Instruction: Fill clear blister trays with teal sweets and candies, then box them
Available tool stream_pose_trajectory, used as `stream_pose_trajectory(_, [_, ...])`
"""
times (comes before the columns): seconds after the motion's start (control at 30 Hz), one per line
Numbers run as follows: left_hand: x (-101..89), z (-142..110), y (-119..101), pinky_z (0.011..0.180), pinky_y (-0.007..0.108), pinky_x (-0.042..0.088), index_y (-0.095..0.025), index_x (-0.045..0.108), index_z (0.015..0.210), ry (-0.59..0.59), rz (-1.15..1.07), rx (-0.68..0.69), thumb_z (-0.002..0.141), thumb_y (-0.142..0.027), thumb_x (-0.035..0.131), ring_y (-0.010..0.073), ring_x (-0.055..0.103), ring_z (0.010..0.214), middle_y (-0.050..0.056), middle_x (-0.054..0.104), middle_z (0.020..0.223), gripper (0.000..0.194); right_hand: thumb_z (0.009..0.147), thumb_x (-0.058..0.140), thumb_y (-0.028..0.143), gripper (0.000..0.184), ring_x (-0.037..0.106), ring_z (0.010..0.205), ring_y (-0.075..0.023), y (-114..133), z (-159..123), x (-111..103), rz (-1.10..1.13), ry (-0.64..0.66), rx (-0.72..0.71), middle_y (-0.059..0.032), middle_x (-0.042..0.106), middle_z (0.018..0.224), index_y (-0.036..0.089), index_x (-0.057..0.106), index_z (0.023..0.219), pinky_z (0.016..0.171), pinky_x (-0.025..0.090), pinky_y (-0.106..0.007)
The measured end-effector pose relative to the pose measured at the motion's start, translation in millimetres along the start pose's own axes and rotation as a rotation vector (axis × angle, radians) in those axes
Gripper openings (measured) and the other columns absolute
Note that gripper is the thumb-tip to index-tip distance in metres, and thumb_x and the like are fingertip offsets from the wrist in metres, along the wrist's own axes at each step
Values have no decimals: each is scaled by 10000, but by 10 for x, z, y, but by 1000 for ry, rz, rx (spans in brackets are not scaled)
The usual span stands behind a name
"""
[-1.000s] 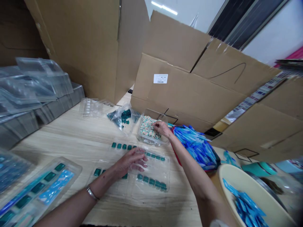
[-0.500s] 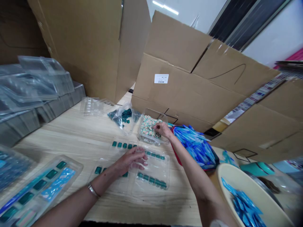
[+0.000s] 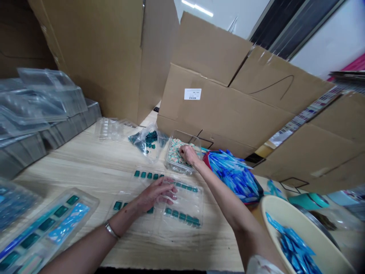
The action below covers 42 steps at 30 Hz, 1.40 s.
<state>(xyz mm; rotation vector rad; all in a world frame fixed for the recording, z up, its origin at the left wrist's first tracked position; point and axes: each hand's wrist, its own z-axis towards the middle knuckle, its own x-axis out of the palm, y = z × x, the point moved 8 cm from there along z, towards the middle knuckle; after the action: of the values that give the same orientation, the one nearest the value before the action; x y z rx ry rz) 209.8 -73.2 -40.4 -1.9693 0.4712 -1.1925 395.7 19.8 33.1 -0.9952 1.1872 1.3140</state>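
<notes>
My right hand (image 3: 188,154) reaches into a clear plastic box (image 3: 178,167) full of small pale, pink and teal pieces (image 3: 174,148). Its fingers are bent together among the pieces, and what they pinch, if anything, is hidden. Over the clear plastic trays (image 3: 182,199) on the table, my left hand (image 3: 156,194) lies palm down with fingers apart, holding nothing. Short rows of dark green square pieces (image 3: 182,216) sit in the trays' slots. Part of the trays is covered by the left hand.
A plastic bag of green pieces (image 3: 148,142) lies behind the trays. To the right are a heap of blue pens (image 3: 230,173) and a cream tub (image 3: 265,228) holding blue packets. Filled trays (image 3: 71,228) and stacked clear trays (image 3: 48,102) stand left. Cardboard (image 3: 222,110) rises behind.
My right hand has moved a little to the left, further in over the pieces in the clear box. My left hand stays in place over the trays.
</notes>
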Motion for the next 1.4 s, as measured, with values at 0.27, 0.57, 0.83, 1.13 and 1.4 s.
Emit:
stream_pose_trajectory(0.27, [18, -15, -11, 608, 306, 514, -184, 513, 1036, 17, 6, 0, 719, -382, 682, 177, 652, 706, 58, 634, 887, 410, 801, 460, 121, 219, 503, 615, -114, 46, -147, 27, 7, 44, -97, -47, 642, 681, 141, 629, 664, 602, 324, -211])
stream_pose_trajectory(0.57, [20, -16, -13, 619, 310, 509, -182, 518, 1039, 26, 12, 5, 724, -391, 674, 176, 651, 717, 57, 632, 896, 409, 802, 544, 171, 138, 552, 732, -145, 95, -208, 27, 105, 81, -139, -51, 652, 753, 153, 650, 716, 682, 371, -222])
stream_pose_trajectory(0.83, [13, -2, 14, 622, 322, 512, -191, 518, 1033, 31, -3, 1, 721, -390, 678, 177, 648, 707, 54, 633, 888, 403, 767, 464, 92, 218, 553, 672, -121, -80, -127, 112, 182, 33, -48, -20, 653, 723, 154, 669, 727, 673, 386, -208])
stream_pose_trajectory(1.13, [25, -14, -3, 621, 316, 510, -185, 505, 1043, 35, 10, 2, 740, -381, 661, 176, 646, 718, 60, 626, 901, 393, 728, 469, 105, 190, 476, 567, -97, -276, 36, 183, 214, 25, 85, 10, 587, 613, 134, 655, 747, 583, 358, -195])
stream_pose_trajectory(1.4, [31, -17, 1, 633, 320, 511, -180, 497, 1050, 33, 11, 4, 744, -373, 659, 174, 649, 719, 58, 629, 901, 397, 804, 467, 269, 249, 450, 541, -106, -276, 17, 208, 261, 51, 89, 5, 550, 559, 131, 646, 700, 528, 338, -202])
